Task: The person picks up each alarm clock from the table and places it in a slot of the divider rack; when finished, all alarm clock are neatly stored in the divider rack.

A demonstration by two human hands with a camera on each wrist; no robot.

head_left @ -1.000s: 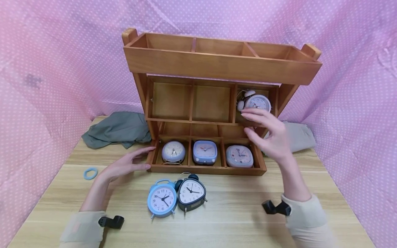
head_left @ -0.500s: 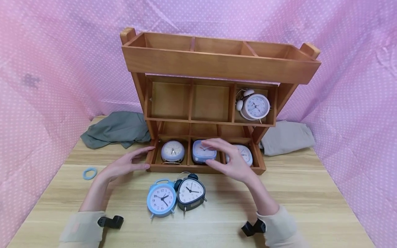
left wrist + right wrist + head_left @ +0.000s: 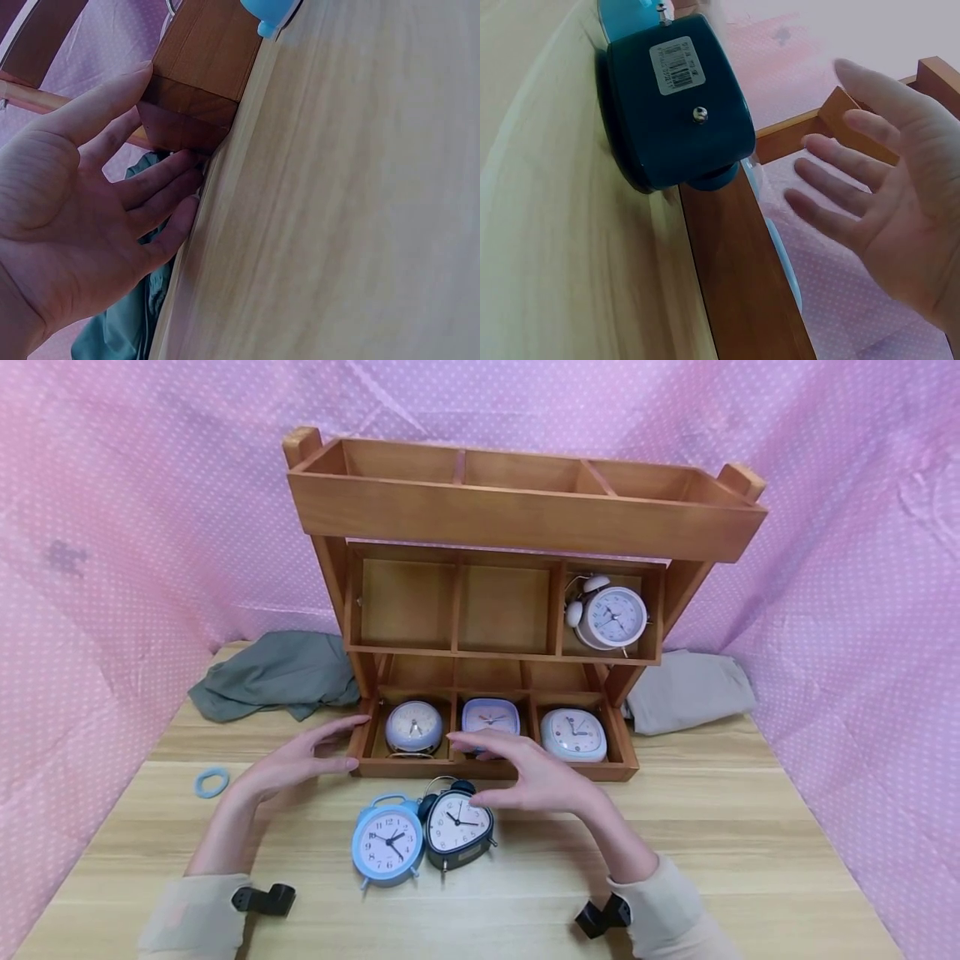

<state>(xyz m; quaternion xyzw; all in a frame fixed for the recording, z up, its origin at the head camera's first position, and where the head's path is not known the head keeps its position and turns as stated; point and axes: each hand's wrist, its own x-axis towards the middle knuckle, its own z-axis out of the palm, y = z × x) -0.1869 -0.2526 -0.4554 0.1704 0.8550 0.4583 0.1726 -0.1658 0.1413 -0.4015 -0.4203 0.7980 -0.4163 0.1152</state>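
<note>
My left hand point(image 3: 292, 768) rests its thumb and fingers on the left front corner of the wooden shelf point(image 3: 525, 517); the left wrist view shows the thumb touching the wood point(image 3: 199, 75). Fingers spread and holding nothing, my right hand point(image 3: 536, 777) hovers beside the dark, rounded-triangle alarm clock point(image 3: 456, 831). In the right wrist view this clock point(image 3: 682, 105) shows its underside, apart from the fingertips. Touching or nearly touching it on the left, a light blue twin-bell alarm clock point(image 3: 388, 843) lies face up on the table point(image 3: 525, 902).
Three small clocks sit in the bottom tier: a round one point(image 3: 414, 727), a purple-blue one point(image 3: 491, 714) and a pale blue one point(image 3: 573, 735). A white alarm clock point(image 3: 615, 617) fills the middle tier's right compartment. Cloths point(image 3: 277, 677) flank the shelf; a blue ring point(image 3: 212, 782) lies left.
My right hand has come away from the white clock in the middle tier, passing down and left over the bottom tier to the dark clock. My left hand stays at the shelf corner.
</note>
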